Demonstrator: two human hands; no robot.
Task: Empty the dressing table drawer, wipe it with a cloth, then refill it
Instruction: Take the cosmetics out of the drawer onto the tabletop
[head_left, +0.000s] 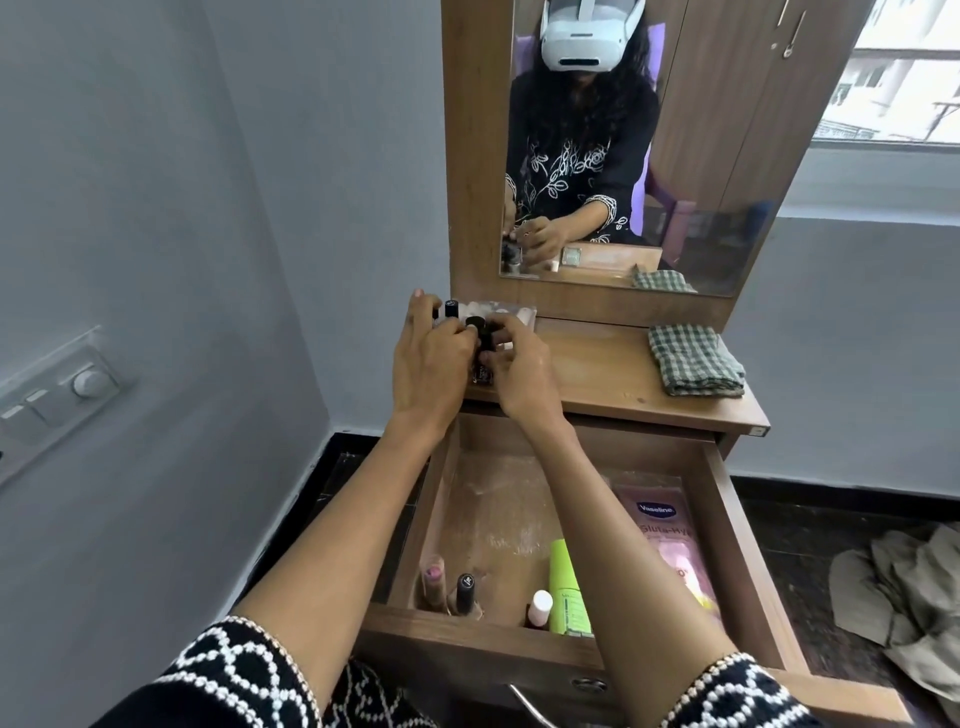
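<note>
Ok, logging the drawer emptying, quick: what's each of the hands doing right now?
Left hand: holding small dark-capped nail polish bottles on the dressing table top.
Right hand: fingers curled round a black-capped bottle.

An open drawer (722, 499) is extended below a dressing table top (597, 374), with a mirror (675, 156) behind. A folded cloth (693, 358) is placed at the top's right; small bottles (480, 338) are clustered at its left. Bottles (563, 587) and a sachet (662, 530) are left in the drawer.
</note>
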